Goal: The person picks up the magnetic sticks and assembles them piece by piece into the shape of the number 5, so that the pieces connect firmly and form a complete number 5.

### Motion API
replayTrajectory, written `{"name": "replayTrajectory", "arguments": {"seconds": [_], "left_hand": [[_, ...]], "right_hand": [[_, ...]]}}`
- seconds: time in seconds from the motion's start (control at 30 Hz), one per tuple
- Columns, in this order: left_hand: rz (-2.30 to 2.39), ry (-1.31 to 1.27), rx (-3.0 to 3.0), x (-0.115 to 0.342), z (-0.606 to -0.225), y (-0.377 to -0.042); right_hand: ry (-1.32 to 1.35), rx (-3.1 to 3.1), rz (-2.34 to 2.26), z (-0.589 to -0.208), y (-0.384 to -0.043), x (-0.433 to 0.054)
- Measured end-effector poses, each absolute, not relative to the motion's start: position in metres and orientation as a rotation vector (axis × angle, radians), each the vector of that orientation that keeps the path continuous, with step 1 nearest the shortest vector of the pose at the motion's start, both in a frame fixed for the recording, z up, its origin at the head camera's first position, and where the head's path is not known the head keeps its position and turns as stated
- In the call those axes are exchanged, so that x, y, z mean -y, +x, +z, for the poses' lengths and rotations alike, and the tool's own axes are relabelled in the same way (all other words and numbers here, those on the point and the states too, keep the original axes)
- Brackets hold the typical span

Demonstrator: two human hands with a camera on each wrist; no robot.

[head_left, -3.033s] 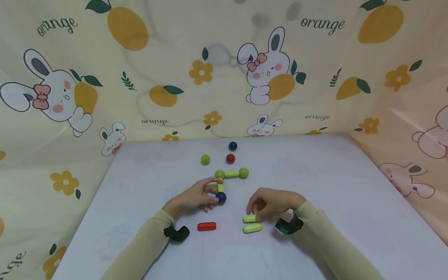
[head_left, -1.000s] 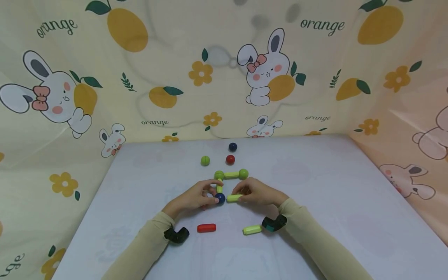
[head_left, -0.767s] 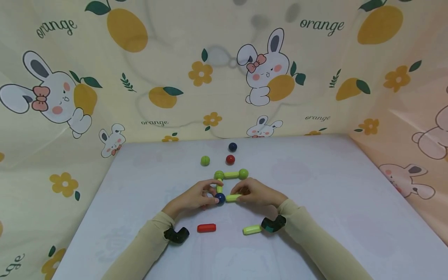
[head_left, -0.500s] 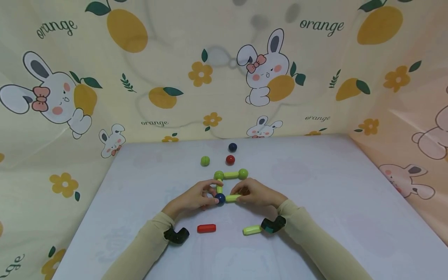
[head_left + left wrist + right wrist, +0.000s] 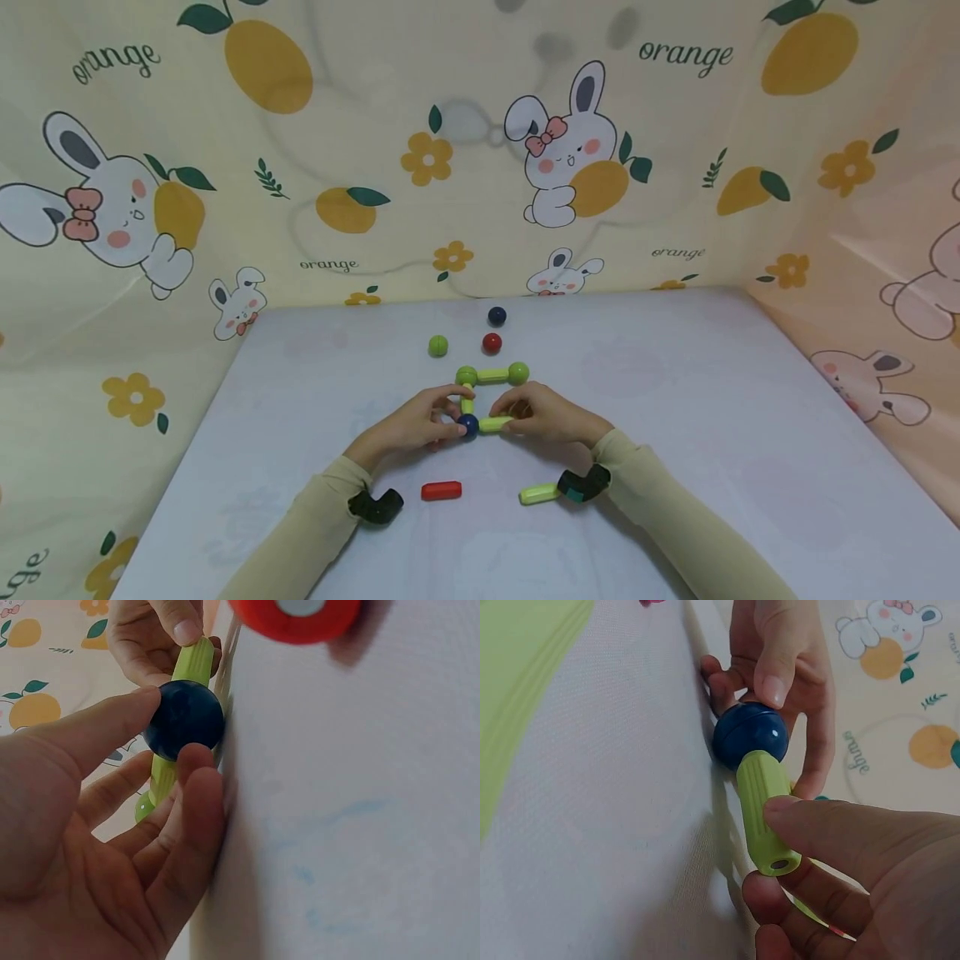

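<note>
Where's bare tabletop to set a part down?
Free: table right of the right sleeve and left of the left sleeve; gap between red rod and loose green rod. Crowded: centre, left hand on the blue ball, right hand on the gripped green rod.

The left hand (image 5: 412,423) and right hand (image 5: 553,414) are facing each other closely, each pinching, while both forearms (image 5: 300,529) are slanting inward.

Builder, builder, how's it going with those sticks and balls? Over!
Left fingers holding nearer blue ball. Right fingers pinching green stick, end against ball. Red stick apart, not blocking.
</note>
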State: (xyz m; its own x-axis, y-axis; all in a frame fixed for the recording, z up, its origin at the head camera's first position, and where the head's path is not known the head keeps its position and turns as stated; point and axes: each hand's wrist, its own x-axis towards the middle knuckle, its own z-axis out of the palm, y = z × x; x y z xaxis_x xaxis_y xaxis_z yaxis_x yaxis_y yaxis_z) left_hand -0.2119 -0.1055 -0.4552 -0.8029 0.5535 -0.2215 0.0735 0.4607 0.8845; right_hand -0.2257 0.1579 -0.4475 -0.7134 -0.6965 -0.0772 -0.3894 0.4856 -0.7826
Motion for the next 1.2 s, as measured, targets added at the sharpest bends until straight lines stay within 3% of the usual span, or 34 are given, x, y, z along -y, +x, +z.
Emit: {"name": "replayTrajectory", "arguments": {"seconds": [0.77,1.2], "left_hand": [[1.335,0.521,-2.212,0.108,-0.457,-0.213],[1.339,0.508,-2.213,0.107,-0.456,-0.213]], "right_hand": [[-0.889,-2.368,-1.141,-0.441,-0.23,-0.165],[-0.737,-2.437,-1.316,-0.43,-0.257,-0.192]]}}
